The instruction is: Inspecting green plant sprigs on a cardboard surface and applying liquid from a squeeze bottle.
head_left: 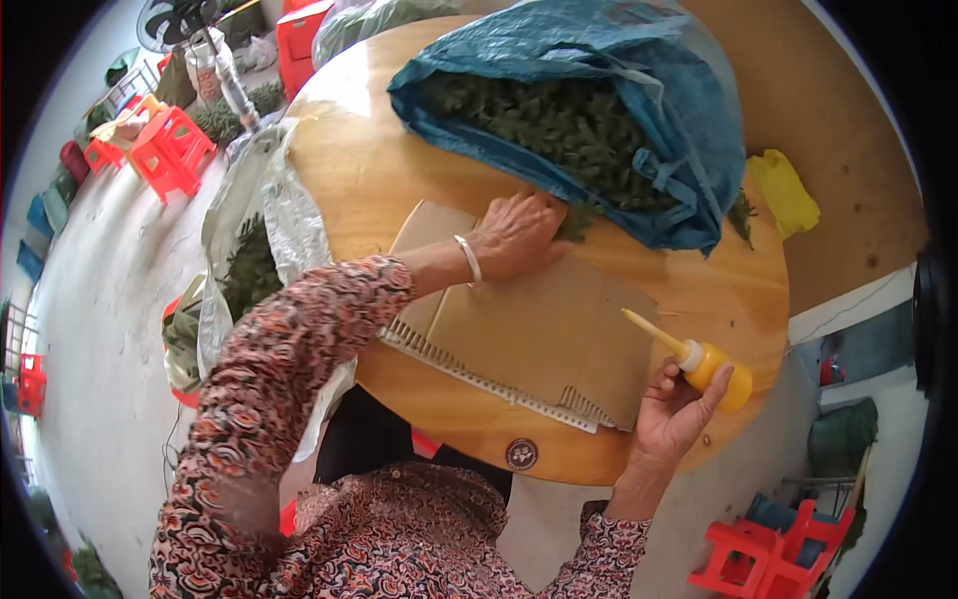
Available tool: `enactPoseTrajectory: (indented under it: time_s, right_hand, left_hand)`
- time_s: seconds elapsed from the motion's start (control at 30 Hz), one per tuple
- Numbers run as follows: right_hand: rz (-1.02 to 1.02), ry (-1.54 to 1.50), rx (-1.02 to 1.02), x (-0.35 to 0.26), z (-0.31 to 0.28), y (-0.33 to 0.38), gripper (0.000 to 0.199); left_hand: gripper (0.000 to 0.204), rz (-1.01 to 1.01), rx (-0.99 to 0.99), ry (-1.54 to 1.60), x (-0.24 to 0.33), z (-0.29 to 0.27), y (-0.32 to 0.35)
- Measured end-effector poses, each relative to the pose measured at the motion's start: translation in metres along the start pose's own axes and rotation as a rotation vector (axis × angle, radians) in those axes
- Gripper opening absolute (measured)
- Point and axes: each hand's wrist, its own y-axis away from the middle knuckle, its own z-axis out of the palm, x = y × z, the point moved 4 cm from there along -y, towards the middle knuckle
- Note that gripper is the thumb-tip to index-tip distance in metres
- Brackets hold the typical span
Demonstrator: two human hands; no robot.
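My right hand (671, 417) holds a yellow squeeze bottle (720, 377) tilted, its long thin nozzle pointing up and left over the table. My left hand (514, 238) reaches across a brown cardboard sheet (559, 324) toward the mouth of a blue plastic bag (689, 120). Its fingers are curled at a small green sprig (576, 223), and the fingertips are partly hidden. Many dark green sprigs (549, 115) fill the bag. Along the cardboard's near edge lies a white perforated strip (489, 381) with rows of thin pieces standing in it.
Everything rests on a round wooden table (339, 150). A whitish plastic bag with greenery (254, 265) hangs by its left side. A yellow bag (785, 193) lies beyond the right edge. Red stools (172, 150) stand on the floor left and lower right; a fan (178, 20) is far left.
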Motion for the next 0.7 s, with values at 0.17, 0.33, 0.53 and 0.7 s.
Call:
enactPoseTrajectory:
  time_s: [0.17,0.33,0.53,0.7]
  right_hand:
    - [0.020,-0.051,-0.027,0.000,-0.003,0.007,0.037]
    - [0.021,-0.105,-0.085,0.000,-0.008,0.004,0.036]
    - [-0.011,-0.055,-0.027,-0.001,-0.010,-0.001,0.037]
    - [-0.009,-0.065,-0.059,-0.002,0.001,-0.002,0.038]
  left_hand:
    - [0.023,-0.083,0.045,0.099,0.004,0.008,-0.014]
    - [0.016,-0.052,-0.063,0.018,0.035,-0.052,0.013]
    - [0.020,-0.157,-0.374,0.374,0.082,-0.068,0.083]
    - [0.014,0.004,0.035,0.537,0.088,-0.079,0.113]
